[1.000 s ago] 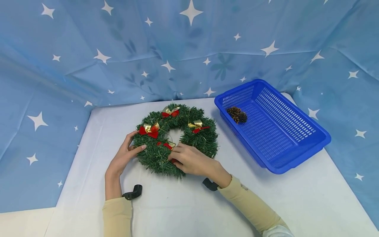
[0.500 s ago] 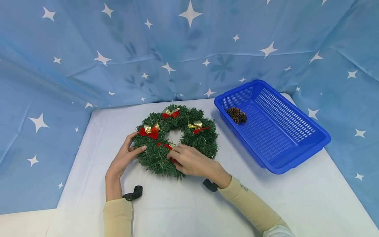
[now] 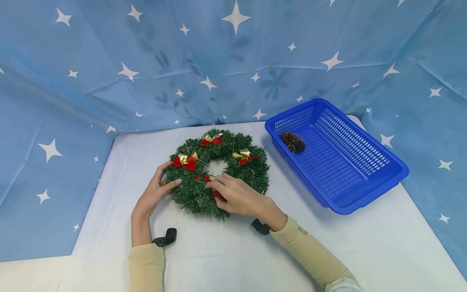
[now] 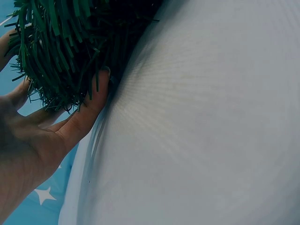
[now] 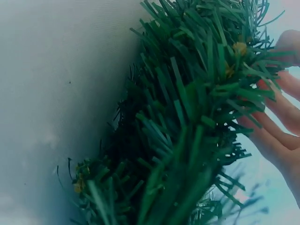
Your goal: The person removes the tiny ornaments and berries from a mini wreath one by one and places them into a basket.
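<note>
A green artificial wreath (image 3: pixel 193 196) lies on the white-covered table, with red and gold bows (image 3: pixel 185 161) on its far and side parts. At its left side, my left hand (image 3: pixel 151 196) holds the rim, thumb on the near side and fingers around the outer edge; the left wrist view shows the thumb (image 4: pixel 86 115) against the needles. My right hand (image 3: pixel 238 196) bends over the near part of the ring and pinches another red bow (image 3: pixel 216 194), mostly hidden under the fingers. In the right wrist view, green needles (image 5: pixel 187 103) partly cover the fingers (image 5: pixel 269 129).
To the right of the wreath stands a blue perforated basket (image 3: pixel 368 182), with several brown pine cones (image 3: pixel 290 140) in its left corner. A blue star-patterned cloth (image 3: pixel 226 52) hangs behind and along the sides of the white table (image 3: pixel 219 259).
My right hand's fingers have shifted slightly at the near bow, and a little more red shows beneath them. The left hand keeps its hold on the wreath.
</note>
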Available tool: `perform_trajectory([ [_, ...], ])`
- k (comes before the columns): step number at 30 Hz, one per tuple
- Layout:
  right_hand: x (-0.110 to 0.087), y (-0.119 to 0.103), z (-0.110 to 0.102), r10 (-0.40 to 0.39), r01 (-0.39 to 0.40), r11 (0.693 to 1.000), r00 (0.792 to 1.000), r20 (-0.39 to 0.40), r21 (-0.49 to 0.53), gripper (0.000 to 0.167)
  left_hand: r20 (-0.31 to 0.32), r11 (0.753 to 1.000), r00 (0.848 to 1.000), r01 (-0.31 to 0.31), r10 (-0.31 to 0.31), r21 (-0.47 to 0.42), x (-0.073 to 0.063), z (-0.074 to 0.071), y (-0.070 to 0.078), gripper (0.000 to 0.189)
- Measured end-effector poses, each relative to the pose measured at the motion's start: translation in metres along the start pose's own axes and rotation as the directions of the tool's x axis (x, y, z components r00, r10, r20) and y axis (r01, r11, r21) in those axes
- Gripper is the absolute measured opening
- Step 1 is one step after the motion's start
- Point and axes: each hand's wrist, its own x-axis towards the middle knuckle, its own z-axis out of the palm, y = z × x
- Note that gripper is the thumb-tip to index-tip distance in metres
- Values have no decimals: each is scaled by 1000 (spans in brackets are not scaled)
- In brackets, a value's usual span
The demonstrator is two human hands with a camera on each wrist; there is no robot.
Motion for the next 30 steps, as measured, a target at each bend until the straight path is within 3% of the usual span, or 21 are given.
perform_trajectory([
  [6, -2, 4, -5, -22, 26, 998, 998, -67, 49, 33, -1, 1000, 1000, 2, -2, 6, 0, 0, 0, 88],
  [12, -2, 6, -8, -47, 56, 992, 995, -86, 109, 30, -2, 1000, 1000, 4, -4, 3, 0, 0, -1, 89],
  [22, -3, 11, -6, -64, 72, 995, 993, -103, 76, 19, -1, 1000, 1000, 4, -4, 1, 0, 0, -2, 89],
  [30, -2, 11, -8, -42, 49, 997, 993, -113, 58, 25, -3, 1000, 1000, 0, 0, 5, 0, 0, -1, 89],
])
